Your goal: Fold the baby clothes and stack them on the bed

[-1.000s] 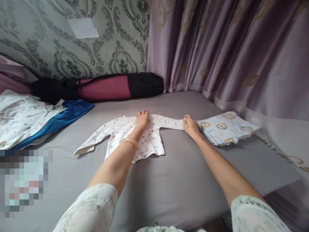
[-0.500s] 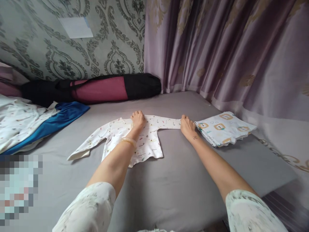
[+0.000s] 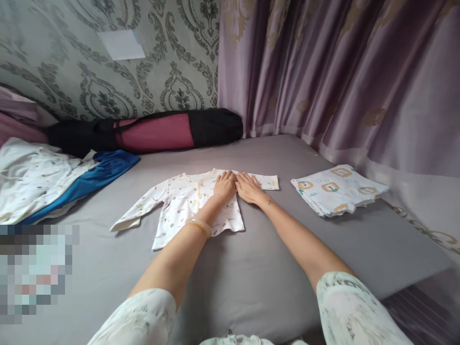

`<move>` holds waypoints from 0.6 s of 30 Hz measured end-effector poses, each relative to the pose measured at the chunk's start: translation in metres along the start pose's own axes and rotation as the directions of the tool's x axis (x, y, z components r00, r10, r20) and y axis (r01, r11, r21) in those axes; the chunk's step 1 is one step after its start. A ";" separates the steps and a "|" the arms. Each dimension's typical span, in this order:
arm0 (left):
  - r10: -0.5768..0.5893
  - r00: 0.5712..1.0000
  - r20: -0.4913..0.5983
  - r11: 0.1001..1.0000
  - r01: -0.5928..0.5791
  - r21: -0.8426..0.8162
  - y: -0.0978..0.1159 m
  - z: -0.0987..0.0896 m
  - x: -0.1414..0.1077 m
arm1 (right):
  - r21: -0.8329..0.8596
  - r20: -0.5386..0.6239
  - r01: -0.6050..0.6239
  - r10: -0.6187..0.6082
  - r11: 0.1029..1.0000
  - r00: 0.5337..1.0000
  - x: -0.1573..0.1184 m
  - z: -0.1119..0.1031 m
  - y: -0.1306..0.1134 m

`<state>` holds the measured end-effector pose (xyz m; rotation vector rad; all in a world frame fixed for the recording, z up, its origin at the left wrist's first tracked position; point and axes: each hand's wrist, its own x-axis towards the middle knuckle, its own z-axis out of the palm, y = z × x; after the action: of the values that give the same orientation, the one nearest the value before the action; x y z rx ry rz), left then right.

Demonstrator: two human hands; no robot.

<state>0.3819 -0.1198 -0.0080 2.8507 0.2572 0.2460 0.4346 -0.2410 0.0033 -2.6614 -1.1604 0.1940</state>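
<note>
A small white patterned shirt [image 3: 179, 201] lies spread on the grey bed sheet [image 3: 251, 287], its left sleeve slanting down to the left and its right sleeve stretched out straight. My left hand [image 3: 225, 186] rests flat on the shirt's upper right part, fingers extended. Right beside it, my right hand [image 3: 247, 187] lies flat where the right sleeve meets the body, fingers stretched out. The two hands almost touch. The cuff of the right sleeve shows beyond my right hand.
Folded white cloth with orange prints [image 3: 334, 189] lies at the right. White clothes [image 3: 39, 177] and a blue garment [image 3: 108, 167] are heaped at the left. Along the wall is a long black and maroon bag [image 3: 158, 132]; purple curtains [image 3: 305, 67] hang behind.
My right hand has let go of the sleeve cuff and moved left to the shoulder. My left hand has shifted right and flattened out. The view has turned slightly left.
</note>
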 end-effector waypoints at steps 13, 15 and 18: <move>-0.101 0.989 0.112 0.995 0.103 -0.011 0.000 -0.005 0.002 | -0.160 -0.003 -0.223 0.226 0.962 0.974 -0.020 -0.018 0.060; -0.102 0.978 0.183 0.993 0.113 -0.046 -0.001 -0.013 0.004 | -0.162 0.002 -0.245 0.249 0.956 0.968 -0.018 -0.020 0.060; -0.087 0.964 0.250 0.988 0.115 -0.101 -0.008 -0.031 -0.002 | -0.176 0.010 -0.274 0.280 0.945 0.960 -0.013 -0.027 0.049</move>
<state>0.3731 -0.1050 0.0195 2.7089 0.3258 -0.1086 0.4656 -0.2869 0.0168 -2.9815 -0.8411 0.1955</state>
